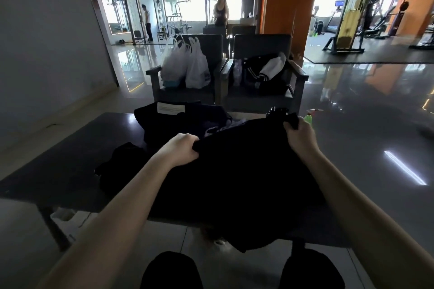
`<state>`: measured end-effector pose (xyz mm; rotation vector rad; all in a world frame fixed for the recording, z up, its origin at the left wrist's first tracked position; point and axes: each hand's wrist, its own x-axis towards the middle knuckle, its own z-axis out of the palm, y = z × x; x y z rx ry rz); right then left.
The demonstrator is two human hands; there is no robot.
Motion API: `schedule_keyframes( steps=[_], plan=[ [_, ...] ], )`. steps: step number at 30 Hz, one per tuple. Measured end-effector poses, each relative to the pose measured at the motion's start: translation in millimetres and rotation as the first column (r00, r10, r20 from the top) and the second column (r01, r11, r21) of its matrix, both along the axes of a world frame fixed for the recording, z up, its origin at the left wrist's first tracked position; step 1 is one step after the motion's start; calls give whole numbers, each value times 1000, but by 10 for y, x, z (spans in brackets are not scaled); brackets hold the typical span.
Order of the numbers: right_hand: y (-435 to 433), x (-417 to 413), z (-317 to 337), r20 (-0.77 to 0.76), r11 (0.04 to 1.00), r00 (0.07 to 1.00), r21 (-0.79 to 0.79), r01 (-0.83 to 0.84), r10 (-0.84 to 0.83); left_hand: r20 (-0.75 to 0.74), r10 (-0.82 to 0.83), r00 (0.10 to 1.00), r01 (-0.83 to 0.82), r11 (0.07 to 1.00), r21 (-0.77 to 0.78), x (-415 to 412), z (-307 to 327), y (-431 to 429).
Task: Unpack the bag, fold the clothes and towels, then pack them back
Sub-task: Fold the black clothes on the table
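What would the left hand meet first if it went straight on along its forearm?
Beyond the black garment the left hand grips, likely the lilac cloth by the dark bag; depth unclear.

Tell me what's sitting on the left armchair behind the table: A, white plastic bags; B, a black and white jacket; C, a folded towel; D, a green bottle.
A: white plastic bags stand on the seat of the left armchair, their handles sticking up.
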<state>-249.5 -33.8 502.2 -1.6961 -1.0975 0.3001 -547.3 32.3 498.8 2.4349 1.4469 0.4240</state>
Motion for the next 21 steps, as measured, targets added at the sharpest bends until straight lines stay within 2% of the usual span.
schedule_keyframes(
  steps=[2, 4, 7, 11, 15, 21],
  plan=[
    [-49, 132, 5, -24, 999, 998, -9, 53, -54, -18, 85, 996, -85, 996, -7, -113, -42, 68],
    [-87, 260, 0, -67, 996, 994, -43, 79, -81, 32, 150, 988, -148, 988, -50, -211, -93, 143],
    [-106, 382, -19, -156, 989, 987, -146, 8, -31, 123, 226, 966, -217, 973, -84, -277, -165, 244],
    [-59, 466, -67, -219, 967, 976, -247, -69, 14, 142, 308, 941, -301, 951, -69, -231, -205, 390],
    [50, 542, -237, -228, 973, 972, -232, 2, -56, 99, 370, 924, -363, 928, -80, -173, -285, 547],
    [355, 693, -533, -175, 965, 960, -186, 186, -218, 44, 466, 883, -468, 879, 93, -33, -477, 935]
  ],
)
